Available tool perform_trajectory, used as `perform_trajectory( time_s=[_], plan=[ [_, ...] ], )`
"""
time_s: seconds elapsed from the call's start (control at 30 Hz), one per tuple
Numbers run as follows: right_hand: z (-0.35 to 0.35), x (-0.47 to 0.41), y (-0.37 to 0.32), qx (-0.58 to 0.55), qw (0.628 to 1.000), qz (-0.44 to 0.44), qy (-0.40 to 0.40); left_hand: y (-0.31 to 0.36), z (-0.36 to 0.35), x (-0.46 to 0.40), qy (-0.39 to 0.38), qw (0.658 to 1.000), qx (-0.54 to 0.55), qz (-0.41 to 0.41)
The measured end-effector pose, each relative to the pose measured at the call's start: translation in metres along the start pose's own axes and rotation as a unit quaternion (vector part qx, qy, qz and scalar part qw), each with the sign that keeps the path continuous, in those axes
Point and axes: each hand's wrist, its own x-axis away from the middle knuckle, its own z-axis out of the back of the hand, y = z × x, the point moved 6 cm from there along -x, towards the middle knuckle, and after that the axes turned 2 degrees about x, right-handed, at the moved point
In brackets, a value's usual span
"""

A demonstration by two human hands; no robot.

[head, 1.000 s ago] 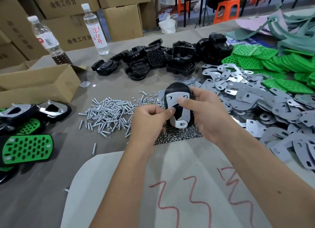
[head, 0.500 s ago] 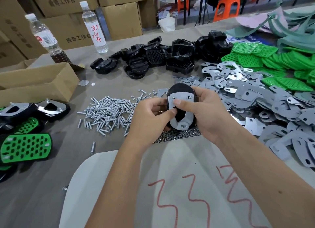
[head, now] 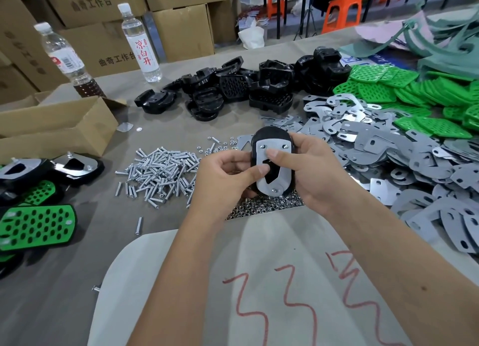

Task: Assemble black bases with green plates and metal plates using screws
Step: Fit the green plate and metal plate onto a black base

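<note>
Both hands held one part-built unit above the surface (head: 77, 281), over a patch of small nuts (head: 261, 205). The right hand (head: 311, 172) cradled the black base (head: 272, 136) from the right side, its thumb laid across the upper part of the metal plate (head: 282, 174) that sat on the base; the left hand (head: 228, 174) pressed its thumb against the plate's left edge, with the other fingers curled behind the base. Three screw ends showed at the plate's corners, two near the top and one at the bottom, so the plate appeared seated on its screws; whether nuts were already on them could not be told. This unit therefore looked close to finished, probably lacking only tightening or a check. To the left lay a few finished assemblies (head: 36, 226), some green face up and some metal face up, next to a cardboard box (head: 54, 128). Far more remained: a heap of loose black bases (head: 233, 91) at the back, a spread of loose metal plates (head: 404, 154) on the right, green plates (head: 414, 97) beyond them, and a pile of screws (head: 160, 169) just left of the hands. Judged by those stocks, the job as a whole was at an early stage.
</note>
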Motion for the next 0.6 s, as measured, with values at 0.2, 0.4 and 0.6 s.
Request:
perform_trajectory(
  time_s=[0.2, 0.4, 0.6],
  plan=[
    [-0.007, 0.001, -0.005, 0.011, 0.999, 0.035, -0.038, 0.002, -0.002, 0.001, -0.019, 1.0, 0.003, 0.002],
    [-0.012, 0.001, -0.002, 0.058, 0.996, 0.055, -0.05, 0.005, 0.001, 0.0, 0.002, 0.998, 0.057, 0.005],
    [-0.001, -0.003, -0.01, 0.25, 0.959, 0.131, 0.039, 0.003, 0.023, -0.002, 0.118, 0.985, 0.11, 0.056]
  ],
)
